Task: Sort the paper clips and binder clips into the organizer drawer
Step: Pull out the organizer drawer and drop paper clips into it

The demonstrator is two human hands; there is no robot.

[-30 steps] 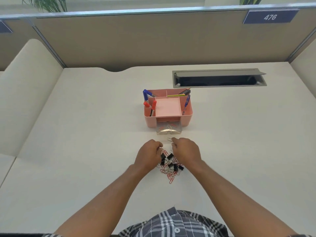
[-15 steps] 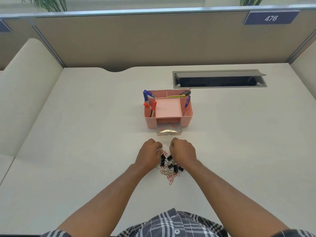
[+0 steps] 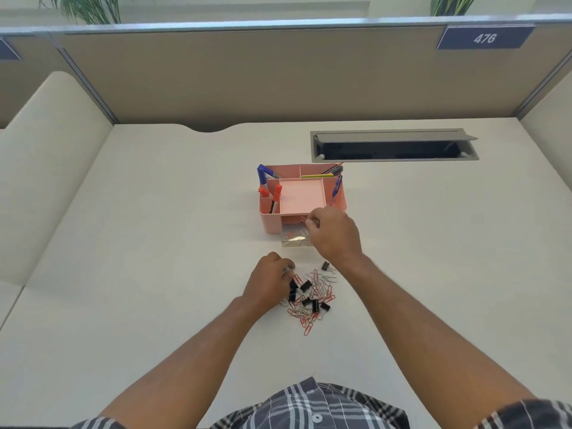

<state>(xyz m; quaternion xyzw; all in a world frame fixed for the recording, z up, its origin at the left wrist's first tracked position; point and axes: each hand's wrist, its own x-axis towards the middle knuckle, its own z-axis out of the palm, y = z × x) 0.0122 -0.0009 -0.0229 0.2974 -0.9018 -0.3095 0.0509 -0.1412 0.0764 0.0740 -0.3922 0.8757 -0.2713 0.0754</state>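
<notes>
Now the right hand's grip (image 3: 332, 232) pinches a silver wire paper clip (image 3: 305, 233) above the clear plastic drawer (image 3: 292, 239); the left hand's grip (image 3: 269, 281) is curled, contents unclear.

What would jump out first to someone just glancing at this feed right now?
The tangle of red and silver paper clips and black binder clips on the white desk, with the left hand at its left edge. Just beyond it, the right hand hovers with curled fingers over the clear drawer pulled out of the pink organizer, which holds markers and pens.
</notes>
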